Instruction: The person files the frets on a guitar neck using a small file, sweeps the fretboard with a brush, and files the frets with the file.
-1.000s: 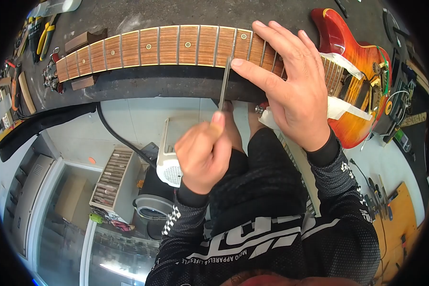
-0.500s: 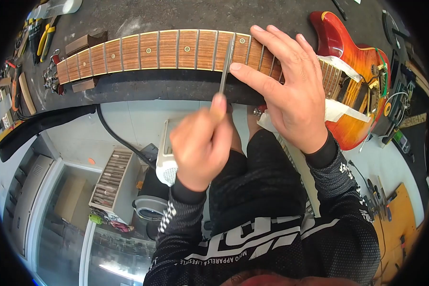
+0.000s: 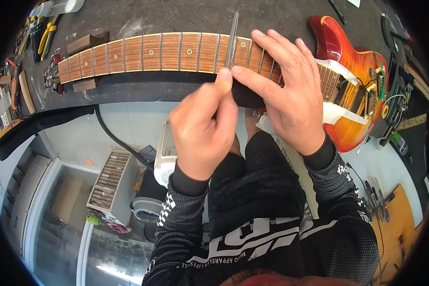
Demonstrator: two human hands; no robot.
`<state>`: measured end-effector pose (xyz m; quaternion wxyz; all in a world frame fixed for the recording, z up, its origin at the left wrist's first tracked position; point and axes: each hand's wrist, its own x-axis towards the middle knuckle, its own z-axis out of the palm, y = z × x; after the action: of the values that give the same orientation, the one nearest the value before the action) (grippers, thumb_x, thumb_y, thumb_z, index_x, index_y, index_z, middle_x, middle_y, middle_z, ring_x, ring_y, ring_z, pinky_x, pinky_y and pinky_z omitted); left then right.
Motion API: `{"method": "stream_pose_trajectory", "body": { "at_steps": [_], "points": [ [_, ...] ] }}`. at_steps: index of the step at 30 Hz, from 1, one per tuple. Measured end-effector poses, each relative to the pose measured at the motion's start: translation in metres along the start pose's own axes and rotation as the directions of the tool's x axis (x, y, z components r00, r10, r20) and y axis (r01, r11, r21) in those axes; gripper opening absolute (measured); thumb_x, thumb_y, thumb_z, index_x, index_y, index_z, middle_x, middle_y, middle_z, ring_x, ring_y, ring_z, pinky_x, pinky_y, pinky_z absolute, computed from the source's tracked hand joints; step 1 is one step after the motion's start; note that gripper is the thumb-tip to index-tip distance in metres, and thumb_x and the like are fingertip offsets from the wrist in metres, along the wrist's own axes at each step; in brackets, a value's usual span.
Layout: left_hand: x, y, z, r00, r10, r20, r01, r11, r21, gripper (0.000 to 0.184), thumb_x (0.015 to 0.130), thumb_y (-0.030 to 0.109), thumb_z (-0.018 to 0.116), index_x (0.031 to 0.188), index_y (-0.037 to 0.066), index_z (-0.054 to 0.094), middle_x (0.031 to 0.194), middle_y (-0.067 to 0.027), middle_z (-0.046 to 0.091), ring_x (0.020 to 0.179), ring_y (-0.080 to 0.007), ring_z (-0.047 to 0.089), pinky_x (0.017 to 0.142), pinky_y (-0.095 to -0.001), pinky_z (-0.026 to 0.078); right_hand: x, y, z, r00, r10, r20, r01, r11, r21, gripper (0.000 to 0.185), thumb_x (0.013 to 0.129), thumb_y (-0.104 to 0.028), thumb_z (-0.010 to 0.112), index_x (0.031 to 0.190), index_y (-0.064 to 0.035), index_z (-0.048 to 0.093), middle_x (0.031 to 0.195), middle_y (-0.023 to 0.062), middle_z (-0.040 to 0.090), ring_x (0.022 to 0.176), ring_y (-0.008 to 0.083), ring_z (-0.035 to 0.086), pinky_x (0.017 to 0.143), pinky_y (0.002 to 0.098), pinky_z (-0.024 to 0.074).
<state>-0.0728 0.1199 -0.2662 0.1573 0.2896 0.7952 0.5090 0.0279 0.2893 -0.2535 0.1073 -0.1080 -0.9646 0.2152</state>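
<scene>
My left hand [image 3: 202,124] is closed round the handle of a slim metal file [image 3: 233,35]. Its blade lies across the wooden fretboard [image 3: 169,52] of an electric guitar, along a fret, with the tip sticking out past the far edge. My right hand [image 3: 293,88] rests palm down over the upper frets with its fingers spread, the thumb tip beside the file. The guitar body [image 3: 350,128], red to amber, lies at the right, with masking tape [image 3: 338,113] at the end of the neck. No strings show over the fretboard.
Wooden blocks [image 3: 87,43] support the neck near the headstock [image 3: 53,74]. Yellow-black pliers [image 3: 46,40] and other tools lie on the dark bench at left. Below the bench stand a white drawer unit [image 3: 110,181] and a black hose [image 3: 121,140].
My left hand has pushed the file away from me across the fretboard, so its tip now reaches beyond the far edge. My right hand stays nearly in place.
</scene>
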Motion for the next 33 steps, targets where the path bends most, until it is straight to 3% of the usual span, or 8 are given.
{"method": "stream_pose_trajectory", "body": {
  "at_steps": [4,14,18,21,25,27,29,33],
  "points": [
    [-0.046,0.001,-0.016,0.999,0.045,-0.031,-0.044,0.999,0.018,0.032,0.088,-0.018,0.075,0.116,-0.004,0.079,0.073,-0.0143,0.064,0.057,-0.0281,0.060,0.057,-0.0379,0.050,0.000,0.002,0.000,1.000,-0.009,-0.009,0.009,1.000,0.015,0.052,0.088,-0.003,0.071,0.133,-0.0281,0.082,0.159,0.0138,0.065,0.149,0.0397,0.060,0.125,0.0632,0.0407],
    [-0.040,-0.001,-0.011,0.996,0.078,-0.043,-0.076,0.996,0.052,0.042,0.089,-0.017,0.074,0.127,-0.001,0.079,0.073,-0.0134,0.062,0.058,-0.0290,0.060,0.056,-0.0389,0.047,0.001,0.002,0.000,1.000,-0.004,-0.009,0.004,1.000,0.021,0.050,0.089,-0.004,0.072,0.133,-0.0273,0.081,0.159,0.0136,0.065,0.148,0.0397,0.061,0.125,0.0630,0.0405],
    [-0.024,0.006,-0.011,0.999,0.049,0.008,-0.049,0.991,0.125,0.035,0.089,-0.017,0.075,0.121,-0.002,0.078,0.075,-0.0145,0.065,0.060,-0.0291,0.062,0.057,-0.0389,0.049,0.001,0.002,0.000,1.000,-0.001,-0.012,0.001,1.000,0.022,0.050,0.089,-0.004,0.072,0.133,-0.0270,0.081,0.159,0.0136,0.065,0.148,0.0398,0.061,0.125,0.0628,0.0404],
    [0.007,0.005,0.003,0.999,-0.033,-0.008,0.032,0.999,-0.035,0.027,0.089,-0.016,0.075,0.113,-0.004,0.077,0.076,-0.0150,0.066,0.062,-0.0292,0.064,0.057,-0.0394,0.050,0.000,0.000,-0.001,1.000,0.008,0.000,-0.008,1.000,0.016,0.051,0.089,-0.004,0.071,0.133,-0.0271,0.080,0.159,0.0135,0.065,0.148,0.0398,0.061,0.125,0.0628,0.0403],
    [-0.040,0.007,-0.013,1.000,0.000,-0.025,0.001,0.999,0.050,0.023,0.092,-0.015,0.074,0.112,-0.004,0.077,0.075,-0.0151,0.065,0.060,-0.0289,0.064,0.057,-0.0397,0.050,0.000,0.003,0.001,1.000,-0.016,-0.010,0.016,1.000,0.014,0.050,0.089,-0.005,0.072,0.133,-0.0267,0.080,0.160,0.0135,0.064,0.149,0.0397,0.060,0.125,0.0629,0.0400],
    [-0.042,0.002,-0.013,0.999,0.033,-0.006,-0.033,0.998,0.054,0.024,0.099,-0.013,0.073,0.120,-0.004,0.078,0.075,-0.0077,0.064,0.064,-0.0133,0.057,0.060,-0.0297,0.047,0.000,0.003,0.000,1.000,-0.007,-0.008,0.008,1.000,0.020,0.051,0.089,-0.004,0.072,0.134,-0.0268,0.080,0.160,0.0136,0.064,0.149,0.0397,0.060,0.125,0.0628,0.0400],
    [-0.015,0.008,-0.009,1.000,-0.002,0.026,0.000,0.997,0.073,0.033,0.092,-0.015,0.074,0.122,-0.003,0.078,0.073,-0.0151,0.061,0.059,-0.0304,0.062,0.057,-0.0407,0.050,0.000,0.001,0.000,1.000,-0.002,-0.007,0.002,1.000,0.015,0.051,0.089,-0.004,0.072,0.134,-0.0268,0.080,0.160,0.0137,0.064,0.149,0.0396,0.060,0.125,0.0628,0.0400],
    [-0.007,0.000,-0.003,0.999,0.035,0.010,-0.035,0.999,0.026,0.042,0.092,-0.015,0.073,0.131,-0.001,0.077,0.076,-0.0132,0.061,0.061,-0.0287,0.059,0.058,-0.0401,0.048,0.001,0.000,-0.001,1.000,-0.004,0.000,0.004,1.000,0.005,0.051,0.088,-0.003,0.072,0.133,-0.0263,0.080,0.159,0.0139,0.065,0.149,0.0397,0.060,0.125,0.0627,0.0400]
  ]
}}
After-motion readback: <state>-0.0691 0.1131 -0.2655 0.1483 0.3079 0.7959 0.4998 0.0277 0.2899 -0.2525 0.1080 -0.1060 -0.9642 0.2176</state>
